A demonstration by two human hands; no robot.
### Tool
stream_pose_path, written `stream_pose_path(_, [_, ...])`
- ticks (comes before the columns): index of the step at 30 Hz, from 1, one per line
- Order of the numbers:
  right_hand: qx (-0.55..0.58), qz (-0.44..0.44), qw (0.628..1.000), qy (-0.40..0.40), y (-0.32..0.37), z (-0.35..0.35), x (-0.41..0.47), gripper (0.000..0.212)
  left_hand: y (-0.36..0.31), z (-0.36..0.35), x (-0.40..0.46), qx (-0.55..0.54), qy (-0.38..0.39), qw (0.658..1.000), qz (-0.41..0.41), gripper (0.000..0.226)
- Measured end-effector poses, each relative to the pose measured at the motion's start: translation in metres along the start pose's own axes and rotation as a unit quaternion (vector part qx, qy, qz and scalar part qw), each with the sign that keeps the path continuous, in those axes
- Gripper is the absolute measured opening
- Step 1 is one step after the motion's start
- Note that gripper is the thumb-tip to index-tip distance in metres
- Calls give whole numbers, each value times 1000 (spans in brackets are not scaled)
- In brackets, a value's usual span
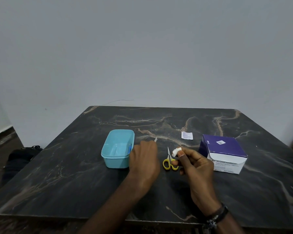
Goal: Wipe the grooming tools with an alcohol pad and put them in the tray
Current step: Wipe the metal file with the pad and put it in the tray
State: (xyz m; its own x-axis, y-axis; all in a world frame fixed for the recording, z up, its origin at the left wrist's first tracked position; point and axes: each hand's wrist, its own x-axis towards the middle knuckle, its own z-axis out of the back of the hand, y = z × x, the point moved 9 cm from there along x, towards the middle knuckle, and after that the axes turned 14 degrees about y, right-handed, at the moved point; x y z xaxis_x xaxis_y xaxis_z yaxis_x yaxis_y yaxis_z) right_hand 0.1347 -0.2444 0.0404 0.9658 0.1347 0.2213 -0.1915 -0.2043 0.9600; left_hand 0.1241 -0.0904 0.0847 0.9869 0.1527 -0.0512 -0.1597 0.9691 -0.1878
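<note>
A dark marble-patterned table [74,174] with tan veins is standing against a plain pale grey wall [142,48]. Left of the table, brown floor [0,149] is showing, with a dark bundle [19,159] lying beside its edge.

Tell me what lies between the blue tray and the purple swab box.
In the head view, the left hand, yellow-handled scissors lying on the table, and the right hand pinching a white pad lie between the tray and the box.

A dark marble-patterned desk [74,174] carries a light blue plastic tray [116,150], small yellow-handled scissors [169,161], a white torn paper sachet [186,135] and a purple-and-white cardboard swab box [224,153].
</note>
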Motion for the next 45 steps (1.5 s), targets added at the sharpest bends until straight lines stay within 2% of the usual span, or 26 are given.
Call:
stream_pose_path(1, [-1,-1,1000,1,0,0,0,13,6,3,-5,-62,-16,998,-4,10])
stream_pose_path(3, [0,-2,1000,6,-1,-1,0,13,19,0,-11,-251,-21,967,-40,17])
stream_pose_path(6, [7,-3,1000,26,1,-5,0,13,25,-25,-18,-534,50,841,-78,17])
stream_pose_path(8, [15,-10,999,46,2,-10,-1,13,25,-35,-22,-616,72,779,-91,14])
stream_pose_path(10, [20,-14,998,66,2,-14,-2,13,23,-39,-24,-640,74,757,-109,12])
stream_pose_path(17, [5,-20,996,86,-2,-18,-1,14,33,-48,-31,-646,20,754,-117,2])
stream_pose_path(24, [-55,-24,992,107,-2,-23,-2,14,36,-67,-35,-660,25,742,-116,7])
stream_pose_path(31, [-64,-28,992,109,-2,-24,-2,13,41,-70,-37,-673,21,730,-113,7])
stream_pose_path(45, [-82,-38,989,120,-1,-26,-4,13,39,-74,-37,-639,26,760,-115,8])
